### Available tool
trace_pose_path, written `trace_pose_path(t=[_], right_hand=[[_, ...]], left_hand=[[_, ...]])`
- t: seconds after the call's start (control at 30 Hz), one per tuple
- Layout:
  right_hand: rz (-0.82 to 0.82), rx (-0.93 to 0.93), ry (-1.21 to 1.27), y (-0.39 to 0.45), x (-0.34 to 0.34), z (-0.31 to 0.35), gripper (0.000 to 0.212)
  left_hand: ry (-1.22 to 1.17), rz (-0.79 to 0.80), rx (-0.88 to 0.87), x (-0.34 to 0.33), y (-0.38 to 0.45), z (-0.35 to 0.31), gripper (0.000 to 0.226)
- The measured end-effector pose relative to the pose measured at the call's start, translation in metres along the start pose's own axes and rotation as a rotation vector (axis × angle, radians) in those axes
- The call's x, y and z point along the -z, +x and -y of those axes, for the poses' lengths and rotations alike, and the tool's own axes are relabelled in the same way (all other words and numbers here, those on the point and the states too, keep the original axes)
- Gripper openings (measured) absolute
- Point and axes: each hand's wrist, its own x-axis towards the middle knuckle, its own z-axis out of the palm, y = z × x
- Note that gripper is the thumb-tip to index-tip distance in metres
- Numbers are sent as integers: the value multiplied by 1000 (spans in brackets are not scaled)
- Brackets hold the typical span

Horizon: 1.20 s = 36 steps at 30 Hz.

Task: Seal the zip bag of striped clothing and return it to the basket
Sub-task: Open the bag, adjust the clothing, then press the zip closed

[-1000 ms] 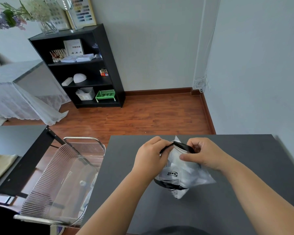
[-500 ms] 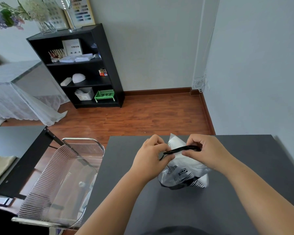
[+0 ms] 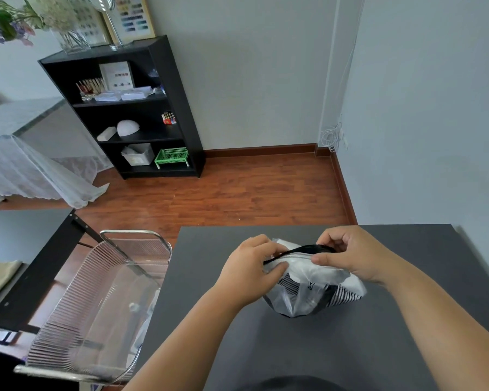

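A: Big stuff first. Dark table [image 3: 393, 334], clear basket [image 3: 102, 300] off its left edge, well left of both grips.

B: Zip bag [image 3: 308, 289]?

A: Standing on the table, held between the hands. Black zip strip [image 3: 299, 251] runs left-right from one pinch to the other.

B: Grips?

A: Left hand [image 3: 249, 273] pinches the strip's left end, right hand [image 3: 350, 253] pinches the right end. Left sits nearer the basket, likely does the return.
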Motion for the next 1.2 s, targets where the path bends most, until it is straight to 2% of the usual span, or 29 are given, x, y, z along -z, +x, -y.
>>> trace_pose_path(t=[0.1,0.23,0.3,0.4,0.5,0.6,0.67,0.83,0.93,1.0,1.07,1.13,1.2], right_hand=[[-9,26,-139,4,-10,1,16],[-213,17,-373,8,-16,2,24],[-243,-17,-360,8,-13,2,30],[-104,-43,-128,6,-5,3,30],[2,-11,-1,2,-3,3,28],[-1,24,-63,3,-7,5,15],[-8,39,-143,4,-13,6,14],[-216,40,-392,3,-24,7,17],[-289,-1,-453,4,-24,6,32],[-219,-35,-404,2,-18,5,36],[-104,-46,-386,0,-12,4,27],[-74,-17,-422,-2,-8,3,19],[-104,32,-462,-3,-9,2,22]], left_hand=[[-8,-1,-33,-7,6,-8,11],[82,-141,-47,-11,7,-7,6],[109,-209,-44,-10,6,-5,3],[119,-261,-6,-8,4,0,4],[60,-212,40,-3,2,5,4],[-17,-45,19,-2,3,2,13],[-30,11,-10,-3,7,-2,15],[52,-80,-64,-7,9,-5,7],[103,-173,-61,-10,5,-6,5],[116,-219,-27,-9,3,-5,5],[114,-238,24,-7,2,-3,5],[93,-199,57,-5,2,-1,8],[53,-100,52,-2,4,-2,14]])
